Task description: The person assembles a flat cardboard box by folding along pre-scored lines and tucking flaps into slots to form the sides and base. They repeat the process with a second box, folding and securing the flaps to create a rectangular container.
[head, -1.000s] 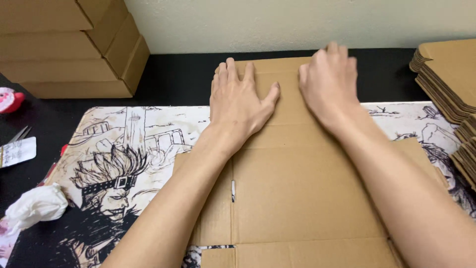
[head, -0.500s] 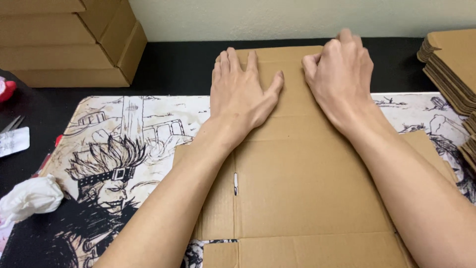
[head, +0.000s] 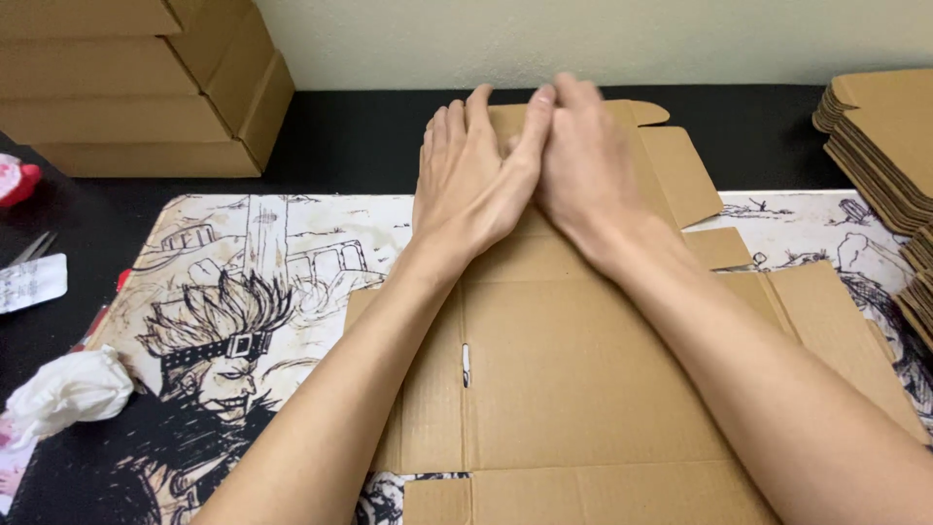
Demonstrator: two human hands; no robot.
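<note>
A flat, unfolded brown cardboard box blank (head: 573, 379) lies on a desk mat printed with black-and-white comic art (head: 243, 292). My left hand (head: 473, 180) presses palm-down on the far panel of the cardboard, fingers spread. My right hand (head: 588, 170) lies flat right beside it, touching it along the forefinger. Both hands cover the far fold of the blank. A side flap (head: 680, 170) sticks out to the right of my right hand.
Folded brown boxes (head: 136, 87) are stacked at the back left. More flat cardboard blanks (head: 880, 136) are piled at the right edge. A crumpled white tissue (head: 68, 389), a small white packet (head: 29, 282) and a red-and-white object (head: 15, 180) lie at the left.
My two hands have slid together from apart to touching over the far panel. The right-hand flaps of the cardboard are now uncovered.
</note>
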